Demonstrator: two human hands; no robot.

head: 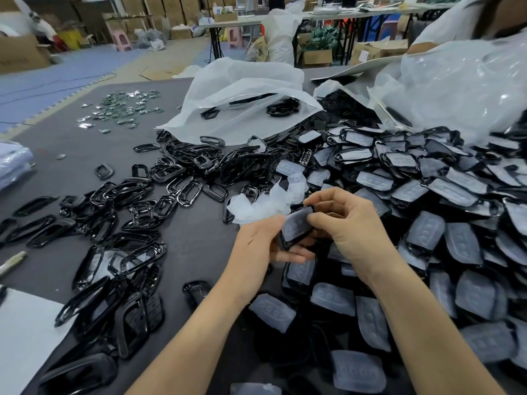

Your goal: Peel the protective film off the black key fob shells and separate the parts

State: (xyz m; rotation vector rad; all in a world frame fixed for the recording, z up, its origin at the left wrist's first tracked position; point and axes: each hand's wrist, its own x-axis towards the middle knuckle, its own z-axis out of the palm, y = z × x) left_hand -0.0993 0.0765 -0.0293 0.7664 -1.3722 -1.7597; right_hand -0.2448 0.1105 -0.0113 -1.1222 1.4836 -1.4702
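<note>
My left hand (261, 240) holds a black key fob shell (295, 228) covered with cloudy film, along with a bunch of peeled white film (265, 201) that sticks up behind its fingers. My right hand (346, 223) pinches the upper edge of the same shell with thumb and forefinger. To the right, a big heap of film-covered shells (413, 195) spreads out. Bare glossy black frames (128, 212) lie scattered on the left.
A dark grey table (196, 240) carries everything. White plastic bags (242, 101) lie open behind the heaps, with another clear bag (462, 86) at right. Small circuit boards (125, 109) lie at the far left. A white sheet (25, 332) sits at the near left edge.
</note>
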